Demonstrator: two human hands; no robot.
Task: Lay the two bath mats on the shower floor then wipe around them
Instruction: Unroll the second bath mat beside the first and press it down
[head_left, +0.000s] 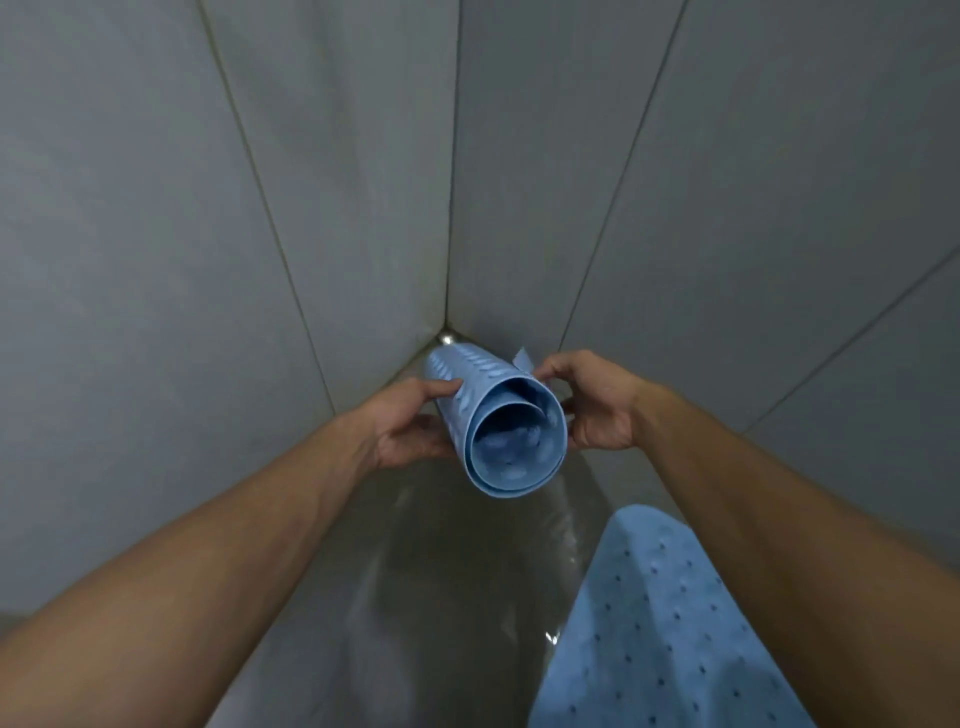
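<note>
Step in hand: I'd judge the job about halfway through the laying. One mat is down, the second is not yet unrolled, and no wiping cloth is in sight.
Next move: it looks to call for lowering the roll to the bare floor on the left, next to the flat mat, freeing the outer edge and rolling it open towards the far corner. The sheet may want to curl back up.
Tiled walls (156, 208): large matte grey slabs with thin grout lines, meeting in a far corner straight ahead.
Shower floor (441, 571): grey and glossy with bright glints. It seems wet, so probably slippery.
Laid bath mat (649, 623): pale blue rubbery sheet, flat on the floor at near right, with a rounded far end, rows of small dark holes and a few raised dimples.
Rolled bath mat (514, 431): same blue, wound into a loose tube of a couple of turns and held above the floor near the far corner, its open end facing the person. Oval suction cups stud the outside and show inside the bore.
Left hand (410, 421): fingers curled round the left side of the tube.
Right hand (597, 405): gripping the right side, thumb and fingertips on the outer layer.
Loose corner (521, 358): a small flap sticking up at the far end.
Corner glint (445, 339): something small and metallic; I can't tell what.
</note>
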